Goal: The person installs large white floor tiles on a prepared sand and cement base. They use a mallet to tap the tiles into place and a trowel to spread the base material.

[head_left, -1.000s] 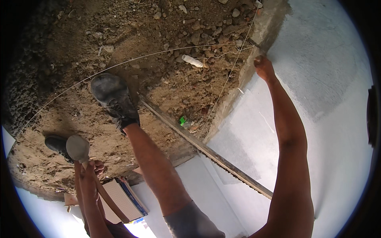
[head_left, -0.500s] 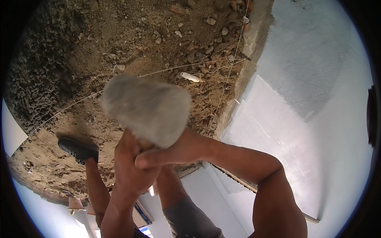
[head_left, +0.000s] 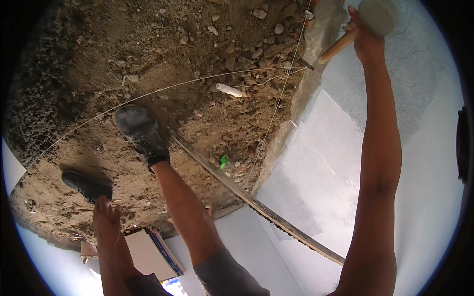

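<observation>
My right arm stretches out to the upper right, and my right hand (head_left: 368,42) is closed on a mallet. The mallet (head_left: 377,16) has a thick grey head and a short wooden handle that slants down to the left, its end near the wall's base. Close to that end, a dark peg (head_left: 307,64) holds thin string at the foot of the wall. My left hand (head_left: 106,217) hangs low on the left beside my dark shoe (head_left: 89,186), fingers apart and nothing visible in it. A white string bundle (head_left: 229,90) lies on the dirt.
A taut string (head_left: 173,88) crosses the dirt floor (head_left: 163,54), which is strewn with stones. My other shoe (head_left: 140,128) stands near a long wooden strip (head_left: 256,203). Right of it rises a grey-white wall (head_left: 335,143). A green scrap (head_left: 223,161) and a flat box (head_left: 148,254) lie lower.
Both hands were together on the mallet in front of me. My left hand has let go and dropped to the lower left; my right hand has carried the mallet to the upper right.
</observation>
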Demonstrator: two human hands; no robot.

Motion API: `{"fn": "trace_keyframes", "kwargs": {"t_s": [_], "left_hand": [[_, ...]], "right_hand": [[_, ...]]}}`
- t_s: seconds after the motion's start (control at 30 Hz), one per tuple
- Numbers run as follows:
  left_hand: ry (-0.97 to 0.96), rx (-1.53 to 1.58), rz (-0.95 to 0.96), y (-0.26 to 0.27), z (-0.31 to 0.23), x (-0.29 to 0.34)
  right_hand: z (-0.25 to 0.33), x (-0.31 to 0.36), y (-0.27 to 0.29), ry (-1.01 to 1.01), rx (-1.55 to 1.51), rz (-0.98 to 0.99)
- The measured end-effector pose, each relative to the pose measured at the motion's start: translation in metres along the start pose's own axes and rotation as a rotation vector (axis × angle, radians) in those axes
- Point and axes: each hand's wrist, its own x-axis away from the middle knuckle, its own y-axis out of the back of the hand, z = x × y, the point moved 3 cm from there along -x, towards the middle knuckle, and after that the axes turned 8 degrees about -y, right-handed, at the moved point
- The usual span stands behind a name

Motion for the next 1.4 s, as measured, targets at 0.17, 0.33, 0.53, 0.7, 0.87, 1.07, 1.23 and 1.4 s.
{"fn": "trace_keyframes", "kwargs": {"t_s": [0.17, 0.33, 0.53, 0.7, 0.87, 1.07, 1.23, 1.4], "left_hand": [[0.299, -0.175, -0.030, -0.015, 0.078, 0.057], [0.252, -0.151, 0.057, 0.005, 0.114, 0.088], [0.290, -0.004, 0.074, 0.022, 0.113, 0.078], [0.277, -0.036, 0.050, 0.013, 0.119, 0.077], [0.257, 0.001, 0.067, 0.009, 0.101, 0.081], [0.213, 0.009, 0.032, -0.003, 0.128, 0.078], [0.369, 0.110, 0.105, -0.005, 0.081, 0.064], [0.216, 0.421, 0.007, -0.014, 0.017, 0.047]], "right_hand": [[-0.068, -0.020, 0.000, -0.045, 0.156, 0.008], [-0.045, -0.036, -0.023, -0.002, 0.275, -0.005], [-0.099, -0.027, -0.011, -0.121, 0.188, -0.051], [-0.099, -0.020, -0.001, -0.247, 0.294, -0.129], [-0.070, -0.016, -0.024, -0.193, 0.464, -0.015], [-0.095, -0.015, -0.017, -0.181, 0.369, -0.005], [-0.065, 0.009, -0.024, -0.212, 0.414, -0.091], [-0.009, 0.085, -0.083, -0.373, 0.245, 0.022]]}}
